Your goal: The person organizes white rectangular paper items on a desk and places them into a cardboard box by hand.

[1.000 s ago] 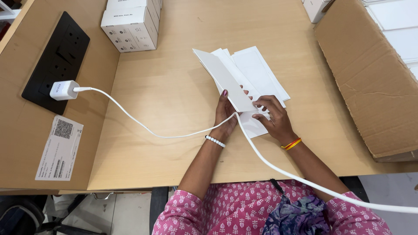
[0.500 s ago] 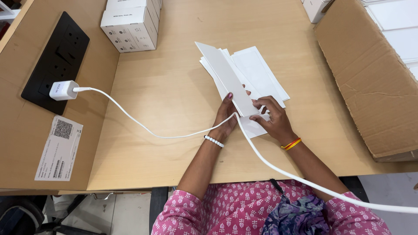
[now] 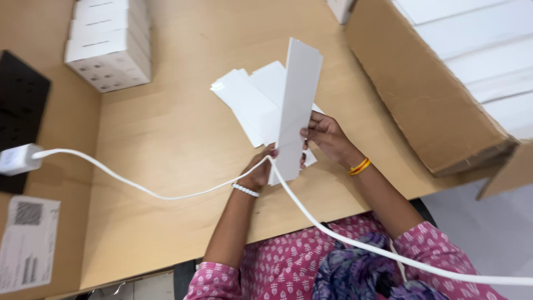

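Both hands hold one long white card strip [image 3: 295, 105], lifted off the table and standing almost upright. My left hand [image 3: 260, 171] grips its lower left edge; a white bead bracelet circles that wrist. My right hand [image 3: 326, 135] pinches the strip's right edge a little higher up, with orange and yellow bangles on the wrist. Under the strip a small pile of flat white cards [image 3: 250, 103] lies on the wooden table [image 3: 172, 128]. A white cable [image 3: 139, 188] crosses over my left hand.
A stack of white boxes [image 3: 108, 44] stands at the back left. A large open cardboard box [image 3: 427, 83] with white sheets inside fills the right. A black power strip [image 3: 19, 105] with a white charger [image 3: 16, 158] and a printed label [image 3: 25, 244] lie on the left.
The strip has been raised from a slant over the pile to nearly upright. The head camera has shifted right and tilted, so everything sits further left in view.
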